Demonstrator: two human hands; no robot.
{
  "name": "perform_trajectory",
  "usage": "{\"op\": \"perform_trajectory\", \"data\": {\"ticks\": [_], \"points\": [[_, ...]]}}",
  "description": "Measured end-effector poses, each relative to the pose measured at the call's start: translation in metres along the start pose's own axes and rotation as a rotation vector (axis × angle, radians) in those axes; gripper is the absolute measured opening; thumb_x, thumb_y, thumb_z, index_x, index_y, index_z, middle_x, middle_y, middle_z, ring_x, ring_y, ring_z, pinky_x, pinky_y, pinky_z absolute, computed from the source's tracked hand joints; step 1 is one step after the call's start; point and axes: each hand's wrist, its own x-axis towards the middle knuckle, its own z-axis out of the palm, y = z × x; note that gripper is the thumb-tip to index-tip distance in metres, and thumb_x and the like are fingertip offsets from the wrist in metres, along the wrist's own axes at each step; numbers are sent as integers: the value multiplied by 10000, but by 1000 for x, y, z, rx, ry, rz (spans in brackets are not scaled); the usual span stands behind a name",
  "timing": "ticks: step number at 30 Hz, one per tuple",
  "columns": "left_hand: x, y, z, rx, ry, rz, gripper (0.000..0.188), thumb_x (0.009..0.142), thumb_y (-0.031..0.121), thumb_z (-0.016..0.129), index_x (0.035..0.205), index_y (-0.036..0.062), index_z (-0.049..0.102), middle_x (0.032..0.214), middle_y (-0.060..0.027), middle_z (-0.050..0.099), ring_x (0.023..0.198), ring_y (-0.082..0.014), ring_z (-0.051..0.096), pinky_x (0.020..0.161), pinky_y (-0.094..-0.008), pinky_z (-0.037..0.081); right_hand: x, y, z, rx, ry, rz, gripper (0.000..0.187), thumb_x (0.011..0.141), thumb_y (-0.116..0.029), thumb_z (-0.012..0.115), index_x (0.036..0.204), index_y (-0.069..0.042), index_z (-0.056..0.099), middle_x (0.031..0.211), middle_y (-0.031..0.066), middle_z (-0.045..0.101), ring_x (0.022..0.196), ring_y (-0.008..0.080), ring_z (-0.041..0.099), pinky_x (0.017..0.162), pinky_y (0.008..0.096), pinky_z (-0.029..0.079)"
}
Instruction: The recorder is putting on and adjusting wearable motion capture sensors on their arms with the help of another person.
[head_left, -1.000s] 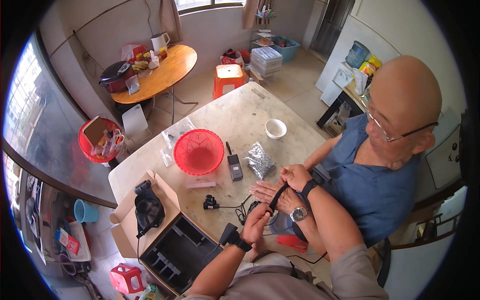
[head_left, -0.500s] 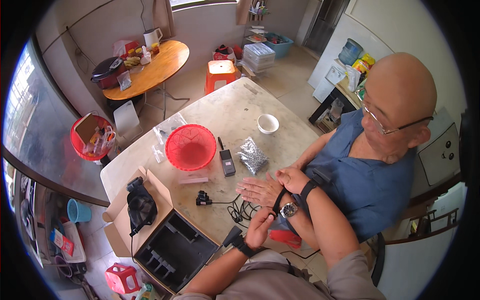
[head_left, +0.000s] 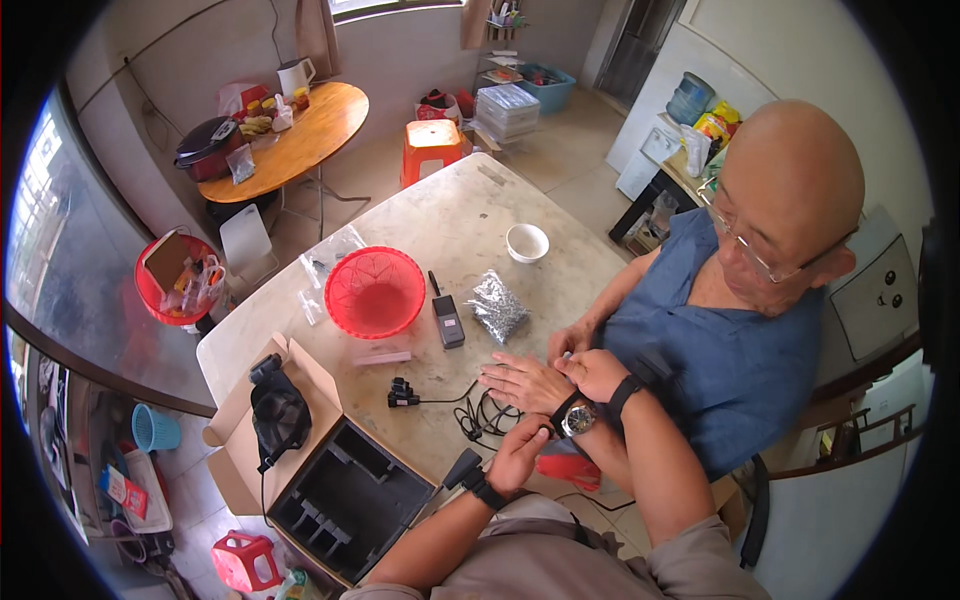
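Observation:
Between my two hands is a black wrist strap (head_left: 564, 406), looped around a co-worker's wrist beside a silver watch (head_left: 578, 419). My left hand (head_left: 517, 455) pinches the strap at its near side. At the far side my right hand (head_left: 596, 374) is closed with its fingers at the strap; its exact hold is partly hidden. The co-worker's flat, outstretched hand (head_left: 524, 380) lies palm down between my hands. The co-worker's other hand (head_left: 570, 342) comes up against my right fingertips. Black bands with small dark devices sit on my own wrists.
On the table are a red plastic basket (head_left: 375, 292), a white bowl (head_left: 527, 243), a bag of small silvery parts (head_left: 497, 306), a dark handheld device (head_left: 447, 321) and a coiled black cable (head_left: 482, 412). An open carton with a black foam insert (head_left: 345, 492) stands at the near left.
The co-worker's other hand has moved in to my right fingertips, and the co-worker's head leans lower. My right hand has shifted slightly; my left keeps its pinch. The view has tilted slightly.

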Motion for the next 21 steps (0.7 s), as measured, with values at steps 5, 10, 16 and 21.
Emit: {"op": "perform_trajectory", "data": {"ticks": [5, 10, 16, 21], "points": [[-6, 14, 7, 17, -18, 8, 170, 998, 129, 474, 982, 0, 583, 951, -73, 574, 914, -179, 512, 870, -304, 403, -2, 8, 8, 699, -82, 142, 482, 982, -455, 539, 723, -56, 618, 686, -9, 590, 626, 88, 501, 600, 249, 409], [-4, 31, 4, 272, 73, 85, 201, 985, 113, 456, 963, 4, 624, 1028, -85, 606, 980, -175, 525, 882, -304, 407, -13, -6, -3, 747, -108, 73, 351, 964, -313, 591, 747, -40, 633, 703, -8, 587, 653, 81, 510, 603, 230, 398], [0, 42, 15, -64, 349, -27, 214, 1015, 143, 472, 991, 2, 631, 970, -46, 629, 916, -131, 525, 863, -285, 405, -28, -20, -7, 777, -139, 95, 94, 859, -95, 620, 884, -8, 641, 788, 26, 611, 741, 106, 563, 667, 238, 451], [5, 49, -3, 75, 285, -78, 196, 1009, 113, 477, 999, -9, 630, 972, -36, 627, 902, -116, 530, 843, -277, 421, -23, -19, 9, 834, -108, 150, 163, 834, -41, 636, 992, -6, 616, 926, 62, 629, 835, 122, 588, 754, 261, 481]]}}
